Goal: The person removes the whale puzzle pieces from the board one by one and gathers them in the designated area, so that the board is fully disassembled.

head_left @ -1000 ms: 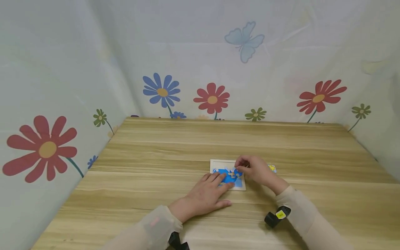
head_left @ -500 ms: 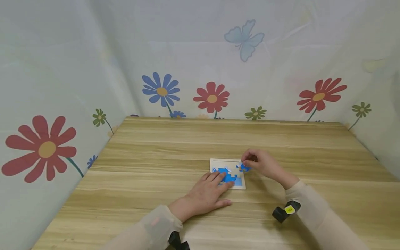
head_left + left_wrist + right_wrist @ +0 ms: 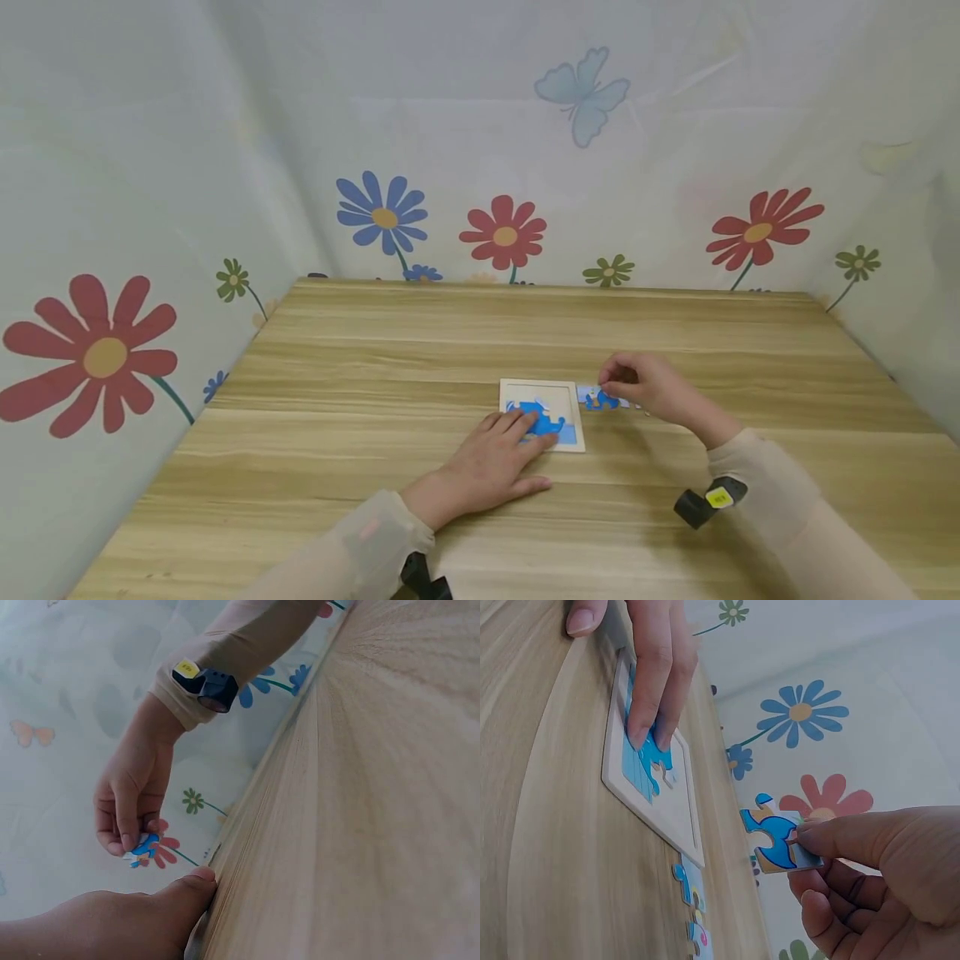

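A blue jigsaw piece (image 3: 778,841) is pinched between the thumb and fingers of my right hand (image 3: 651,387), lifted above the table to the right of the puzzle frame. My left hand (image 3: 483,467) lies flat with its fingertips on the square puzzle frame (image 3: 537,388) and the pieces fitted in it. Those joined pieces (image 3: 551,423) show a blue figure along the lower part; my left fingers hide some of them. Bare wooden backing shows in the frame's upper part. Loose jigsaw pieces (image 3: 692,885) lie on the table against the frame's right side, partly behind the held piece in the head view.
The wood-grain table (image 3: 420,333) reaches back to a white curtain (image 3: 450,125) printed with flowers and a butterfly. Black wrist cameras sit on the right cuff (image 3: 708,502) and the left cuff (image 3: 424,577).
My right hand has lifted the blue jigsaw piece off the puzzle and carried it right, over the loose pieces. My left hand stays on the frame. The head view has shifted slightly.
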`<state>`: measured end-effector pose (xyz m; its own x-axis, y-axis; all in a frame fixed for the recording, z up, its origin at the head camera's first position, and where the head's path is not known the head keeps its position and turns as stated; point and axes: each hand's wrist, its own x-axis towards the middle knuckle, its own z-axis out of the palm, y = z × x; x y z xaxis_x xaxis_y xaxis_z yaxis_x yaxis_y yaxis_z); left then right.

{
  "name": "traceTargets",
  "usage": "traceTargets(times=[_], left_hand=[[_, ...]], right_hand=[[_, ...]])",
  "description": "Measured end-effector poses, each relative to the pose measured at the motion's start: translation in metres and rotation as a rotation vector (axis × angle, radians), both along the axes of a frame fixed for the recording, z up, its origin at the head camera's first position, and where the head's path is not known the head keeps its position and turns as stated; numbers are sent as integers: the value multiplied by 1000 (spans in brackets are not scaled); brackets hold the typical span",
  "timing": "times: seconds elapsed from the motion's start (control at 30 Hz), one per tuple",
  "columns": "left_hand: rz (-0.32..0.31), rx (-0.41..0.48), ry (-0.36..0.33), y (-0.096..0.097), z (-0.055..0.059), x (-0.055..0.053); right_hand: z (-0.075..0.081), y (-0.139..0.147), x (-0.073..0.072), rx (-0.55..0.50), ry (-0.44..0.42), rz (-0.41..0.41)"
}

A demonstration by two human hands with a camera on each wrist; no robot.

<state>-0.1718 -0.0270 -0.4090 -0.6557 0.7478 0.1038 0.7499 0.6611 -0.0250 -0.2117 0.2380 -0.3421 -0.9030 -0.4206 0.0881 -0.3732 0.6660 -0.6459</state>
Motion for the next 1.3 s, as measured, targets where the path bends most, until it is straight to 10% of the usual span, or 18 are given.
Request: traceTargets(times=[1.3], left_hand=[[-18,34,32,-1,-3,-1]], right_hand=[[-19,58,14,46,-94,1]])
